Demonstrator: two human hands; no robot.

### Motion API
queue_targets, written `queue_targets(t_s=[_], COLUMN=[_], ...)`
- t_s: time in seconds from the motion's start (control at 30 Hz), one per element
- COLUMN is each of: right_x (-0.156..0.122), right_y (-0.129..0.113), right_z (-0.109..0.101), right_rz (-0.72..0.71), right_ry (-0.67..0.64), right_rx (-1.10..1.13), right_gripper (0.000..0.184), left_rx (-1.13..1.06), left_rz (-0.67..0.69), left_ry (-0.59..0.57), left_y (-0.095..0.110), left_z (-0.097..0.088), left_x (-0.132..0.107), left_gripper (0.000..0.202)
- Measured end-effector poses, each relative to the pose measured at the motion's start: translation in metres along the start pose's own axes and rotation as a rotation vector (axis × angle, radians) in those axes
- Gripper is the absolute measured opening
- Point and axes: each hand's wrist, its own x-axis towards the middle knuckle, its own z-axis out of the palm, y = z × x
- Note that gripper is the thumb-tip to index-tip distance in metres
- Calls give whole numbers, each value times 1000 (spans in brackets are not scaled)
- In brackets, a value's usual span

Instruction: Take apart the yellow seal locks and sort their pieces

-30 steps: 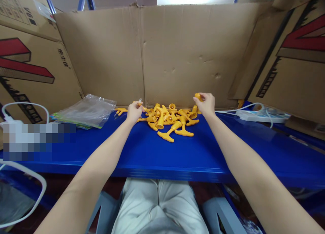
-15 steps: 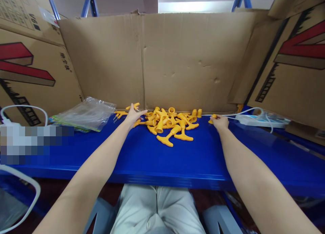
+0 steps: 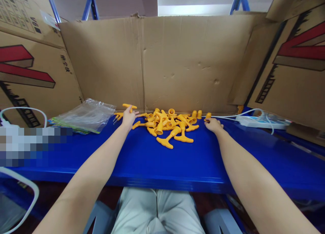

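Observation:
My left hand (image 3: pixel 130 117) is closed on a yellow T-handled corkscrew (image 3: pixel 129 106), its crossbar showing above my fingers; the metal screw is hidden. Another yellow corkscrew (image 3: pixel 118 116) lies just left of that hand, its metal spiral visible. At the right, my right hand (image 3: pixel 214 124) has its fingers on the lower part of a yellow cup-shaped cap (image 3: pixel 208 115). Two similar caps (image 3: pixel 197 114) stand upright to its left. Between my hands is a pile of yellow corkscrews (image 3: pixel 167 121), T-handles and caps mixed together, some with screws inside the caps.
A blue table (image 3: pixel 162 166) carries everything. Cardboard (image 3: pixel 193 65) walls off the back, with printed boxes (image 3: pixel 25 68) at both sides. Clear plastic bags (image 3: pixel 85 115) lie at left. A white power strip (image 3: pixel 264 121) with cables sits at right.
My left hand has shifted slightly left with the corkscrew, whose crossbar now shows plainly. My right hand and its cap have moved left, nearer the two standing caps.

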Motion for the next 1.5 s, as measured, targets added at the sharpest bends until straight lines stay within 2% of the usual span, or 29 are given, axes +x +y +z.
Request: queue_targets(t_s=[0.1, 0.23, 0.3, 0.47, 0.53, 0.67, 0.83, 0.93, 1.03, 1.13, 1.2, 1.37, 1.43, 1.5], right_x=[5, 18, 24, 31, 30, 27, 24, 23, 19, 12, 8, 4, 5, 6], right_y=[0, 0, -1, -2, -3, -3, -5, -6, -8, -11, -14, -30, -40, -50], right_z=[5, 8, 9, 13, 15, 16, 14, 13, 10, 6, 3, -4, -5, -6], right_rz=[-32, -53, -65, -85, -89, -64, -63, -63, -55, -53, -53, -121, -180, -226], right_ry=[-61, -112, -124, -102, -86, -97, -68, -52, -55, -70, -54, 56, 24, -64], right_rx=[-54, -77, -81, -80, -80, -72, -58, -56, -61, -78, -90, -8, 65, 110], right_gripper=[44, 47, 48, 49, 47, 47, 45, 43, 43, 42, 38, 31, 41, 47], left_rx=[144, 520, 685, 888, 986, 1107, 1171, 1189, 1249, 1335, 1346, 1202, 1146, 1103], left_rz=[40, 225, 285, 340, 375, 470, 487, 487, 446, 350, 334, 346, 378, 423], left_ry=[27, 55, 48, 27, -14, -172, -323, -401, -446, -448, -442, -360, -319, -300], left_y=[-9, -20, -23, -24, -24, -25, -27, -28, -33, -38, -41, -40, -35, -27], left_z=[-6, -19, -24, -34, -39, -54, -66, -66, -66, -66, -67, -63, -56, -46], left_x=[9, 23, 30, 49, 57, 73, 81, 85, 91, 97, 99, 95, 90, 83], left_gripper=[44, 33, 34, 42, 46, 49, 36, 28, 29, 36, 38, 32, 31, 31])
